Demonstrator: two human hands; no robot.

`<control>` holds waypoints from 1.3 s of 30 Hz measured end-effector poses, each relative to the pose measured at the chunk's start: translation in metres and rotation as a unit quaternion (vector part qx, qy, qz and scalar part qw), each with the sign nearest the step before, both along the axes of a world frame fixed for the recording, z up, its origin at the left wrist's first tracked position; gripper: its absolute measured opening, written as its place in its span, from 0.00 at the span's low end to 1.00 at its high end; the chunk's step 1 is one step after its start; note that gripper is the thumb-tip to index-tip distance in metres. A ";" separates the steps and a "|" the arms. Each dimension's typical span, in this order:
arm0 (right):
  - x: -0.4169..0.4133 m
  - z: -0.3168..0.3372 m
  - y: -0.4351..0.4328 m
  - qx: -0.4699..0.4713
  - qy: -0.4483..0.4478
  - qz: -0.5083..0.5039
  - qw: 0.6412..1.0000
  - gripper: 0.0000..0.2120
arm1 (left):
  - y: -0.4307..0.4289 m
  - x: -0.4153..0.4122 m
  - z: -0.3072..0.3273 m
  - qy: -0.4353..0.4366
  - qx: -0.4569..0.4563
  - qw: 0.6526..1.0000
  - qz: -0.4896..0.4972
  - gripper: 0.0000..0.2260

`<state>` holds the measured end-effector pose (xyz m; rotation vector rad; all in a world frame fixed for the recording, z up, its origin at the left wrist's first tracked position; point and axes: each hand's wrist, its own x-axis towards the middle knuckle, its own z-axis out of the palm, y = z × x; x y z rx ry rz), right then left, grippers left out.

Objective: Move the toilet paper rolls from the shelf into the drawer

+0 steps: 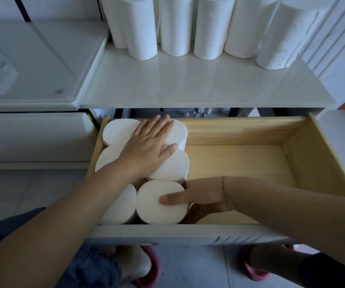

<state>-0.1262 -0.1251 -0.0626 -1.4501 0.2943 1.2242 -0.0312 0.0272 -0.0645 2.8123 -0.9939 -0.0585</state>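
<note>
Inside the wooden drawer (pixel 250 132), the left hand (pixel 146 148) is lying flat, grip released, on standing toilet paper rolls (pixel 121 129); the right hand (pixel 200 197) is grasping the front roll (pixel 157 210).

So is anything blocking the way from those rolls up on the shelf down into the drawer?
Nothing visible does. The drawer is pulled open below the shelf, its right part bare wood. The rolls on the shelf stand at the back, with the shelf's front free.
</note>
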 end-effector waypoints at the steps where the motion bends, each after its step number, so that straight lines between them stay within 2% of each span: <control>1: 0.000 0.003 -0.004 -0.008 0.000 0.026 1.000 0.29 | 0.000 0.000 0.000 0.004 0.001 1.000 -0.001 0.28; 3: 0.003 0.012 -0.016 -0.063 -0.036 0.095 0.993 0.32 | -0.001 0.001 0.001 0.010 0.008 1.000 0.000 0.28; 6: 0.020 0.034 -0.046 -0.218 -0.212 0.126 0.944 0.38 | -0.011 0.002 0.005 -0.018 0.021 1.000 -0.014 0.29; 8: 0.037 0.050 -0.075 -0.295 -0.354 0.016 0.887 0.32 | -0.026 0.000 0.009 -0.054 0.000 0.998 -0.031 0.31; 10: 0.057 0.062 -0.110 -0.334 -0.463 -0.152 0.807 0.25 | -0.044 0.000 0.011 -0.076 -0.031 0.996 -0.044 0.32; 13: 0.088 0.072 -0.162 -0.352 -0.527 -0.334 0.698 0.27 | -0.066 0.009 0.009 -0.083 -0.045 0.995 -0.026 0.32; 15: 0.110 0.073 -0.193 -0.353 -0.519 -0.404 0.665 0.33 | -0.073 0.017 0.005 -0.088 -0.041 0.995 0.000 0.32; 17: 0.132 0.073 -0.220 -0.342 -0.499 -0.440 0.664 0.41 | -0.076 0.021 0.000 -0.109 -0.037 0.993 0.015 0.31; 20: 0.160 0.073 -0.253 -0.302 -0.484 -0.451 0.687 0.50 | -0.078 0.022 -0.004 -0.130 -0.050 0.990 0.017 0.30; 24: 0.183 0.075 -0.278 -0.202 -0.493 -0.448 0.718 0.54 | -0.079 0.023 -0.004 -0.137 -0.050 0.989 0.014 0.29; 29: 0.188 0.071 -0.280 -0.212 -0.504 -0.399 0.736 0.50 | -0.079 0.022 -0.004 -0.128 -0.050 0.990 0.017 0.29; 33: 0.189 0.071 -0.266 -0.160 -0.526 -0.355 0.756 0.49 | -0.079 0.022 -0.003 -0.123 -0.055 0.991 0.016 0.29; 37: 0.183 0.079 -0.244 -0.146 -0.549 -0.364 0.738 0.36 | -0.079 0.021 -0.001 -0.117 -0.055 0.992 0.015 0.29; 39: 0.173 0.084 -0.232 -0.122 -0.561 -0.345 0.743 0.32 | -0.078 0.021 0.001 -0.111 -0.054 0.992 0.013 0.29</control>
